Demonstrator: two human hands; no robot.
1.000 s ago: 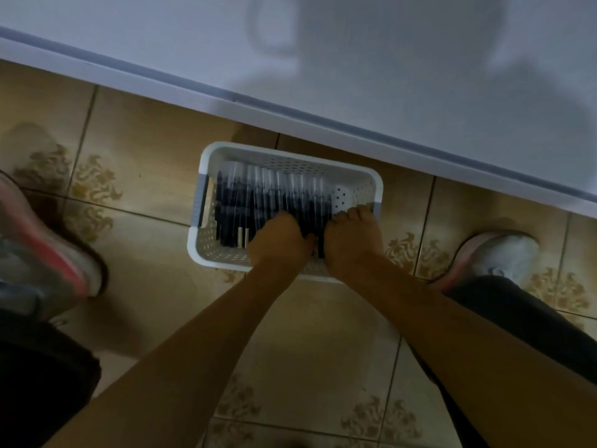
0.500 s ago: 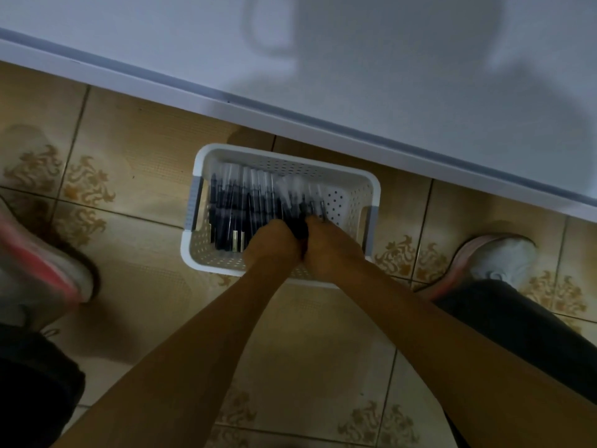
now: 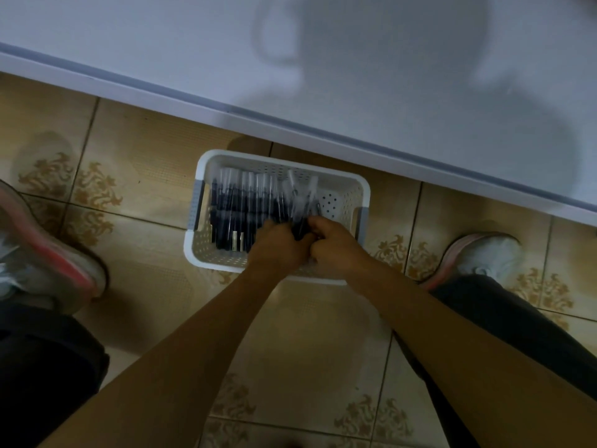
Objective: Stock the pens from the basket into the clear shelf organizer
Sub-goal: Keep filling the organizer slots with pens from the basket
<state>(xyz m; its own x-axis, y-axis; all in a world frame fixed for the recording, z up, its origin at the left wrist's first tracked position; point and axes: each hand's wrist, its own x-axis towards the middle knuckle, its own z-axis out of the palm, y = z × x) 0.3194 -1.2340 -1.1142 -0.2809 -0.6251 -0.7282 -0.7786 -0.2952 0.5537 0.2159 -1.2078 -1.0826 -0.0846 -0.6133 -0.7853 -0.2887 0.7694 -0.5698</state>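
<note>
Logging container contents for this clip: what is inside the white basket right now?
The basket holds a row of dark pens with clear caps. Both hands, left and right, close around a bunch at the right end. Whatever lies beneath the hands and pens is covered.

- basket (image 3: 342, 192): white perforated plastic, matt, grey grips
- pens (image 3: 239, 208): dark barrels, clear glossy plastic caps
- floor (image 3: 155, 150): glazed patterned ceramic tiles, at 9 o'clock of the basket
</note>
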